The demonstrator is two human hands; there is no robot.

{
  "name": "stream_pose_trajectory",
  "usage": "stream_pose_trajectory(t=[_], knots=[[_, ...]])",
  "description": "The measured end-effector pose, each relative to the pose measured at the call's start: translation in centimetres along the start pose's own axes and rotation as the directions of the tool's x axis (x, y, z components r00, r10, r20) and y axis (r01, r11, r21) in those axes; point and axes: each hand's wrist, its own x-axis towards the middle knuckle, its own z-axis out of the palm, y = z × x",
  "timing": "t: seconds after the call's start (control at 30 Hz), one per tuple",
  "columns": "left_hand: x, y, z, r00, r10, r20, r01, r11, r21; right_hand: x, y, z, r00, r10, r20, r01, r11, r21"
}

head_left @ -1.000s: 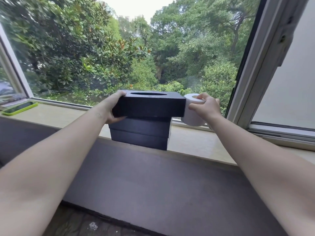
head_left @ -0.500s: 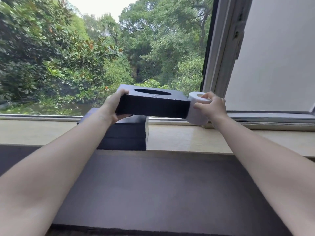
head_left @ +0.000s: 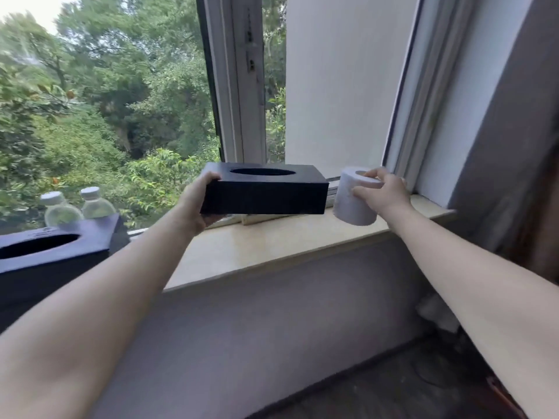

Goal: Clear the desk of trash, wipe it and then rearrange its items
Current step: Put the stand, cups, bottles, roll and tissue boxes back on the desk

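My left hand (head_left: 198, 207) grips the left end of a black tissue box (head_left: 266, 192) with an oval slot on top, holding it level a little above the beige windowsill (head_left: 257, 249). My right hand (head_left: 382, 195) holds a white toilet paper roll (head_left: 352, 204) from the top, fingers at its core, just above the sill near its right end. Box and roll are side by side with a small gap between them.
A stack of black tissue boxes (head_left: 51, 252) sits on the sill at the left, two clear bottles (head_left: 75, 207) with white caps behind it. The window frame (head_left: 242, 86) rises behind the box; a grey wall (head_left: 499, 131) bounds the sill at right.
Both hands have carried the box and the roll rightward along the sill, away from the stack of boxes. The view has swung right; the stack is now at the far left.
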Motion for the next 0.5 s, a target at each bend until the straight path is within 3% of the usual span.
stream_pose_trajectory(t=[0.27, 0.5], knots=[[-1.2, -5.3, 16.9, 0.970, -0.053, 0.238, 0.030, 0.995, 0.097, 1.5, 9.3, -14.1, 0.973, 0.105, -0.205, -0.114, 0.993, -0.032], [-3.9, -13.5, 32.7, 0.892, -0.146, 0.427, 0.083, 0.983, 0.163, -0.2, 18.1, -27.3, 0.899, 0.201, -0.388, -0.256, 0.962, -0.094]])
